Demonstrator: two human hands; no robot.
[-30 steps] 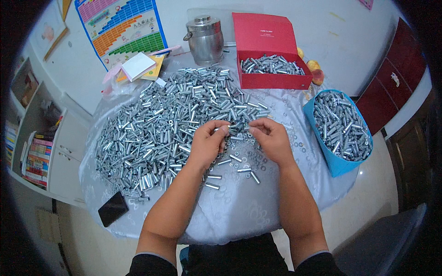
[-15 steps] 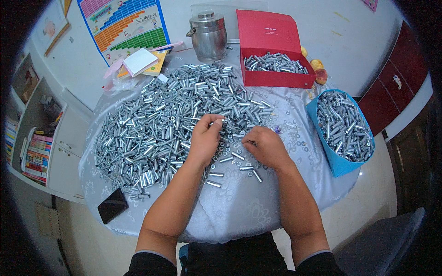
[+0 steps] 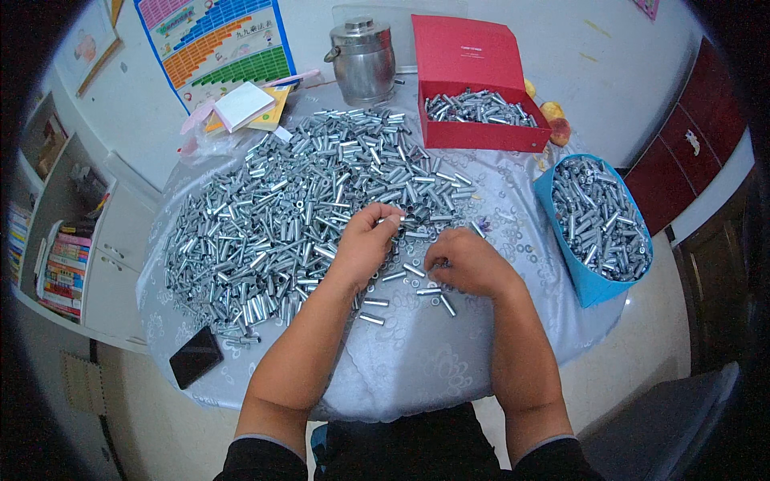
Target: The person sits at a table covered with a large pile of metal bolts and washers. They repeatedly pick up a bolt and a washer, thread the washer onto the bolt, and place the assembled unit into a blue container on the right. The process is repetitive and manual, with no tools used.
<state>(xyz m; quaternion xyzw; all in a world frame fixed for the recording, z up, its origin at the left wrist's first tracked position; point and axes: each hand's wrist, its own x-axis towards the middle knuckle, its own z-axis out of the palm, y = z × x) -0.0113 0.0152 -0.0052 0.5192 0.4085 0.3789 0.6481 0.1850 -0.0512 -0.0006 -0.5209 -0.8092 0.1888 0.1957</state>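
A broad heap of small silvery metal tubes covers much of the table. My left hand is at the heap's right edge, thumb and fingers pinched together. A small bright spot shows at its fingertips, too small to name. My right hand is just to the right, its fingers curled down and closed over the cloth; whatever they hold is hidden. Just beyond its knuckles one metal tube shows. Below and between the hands lie a few loose tubes and small metal rings.
A red box with its lid raised holds tubes at the back. To the right stands a blue fabric bin full of metal pieces. A steel pot, papers and a black phone are on the table.
Both hands have shifted slightly: the left to the right, the right a little nearer to me. A tube now shows beyond my right knuckles.
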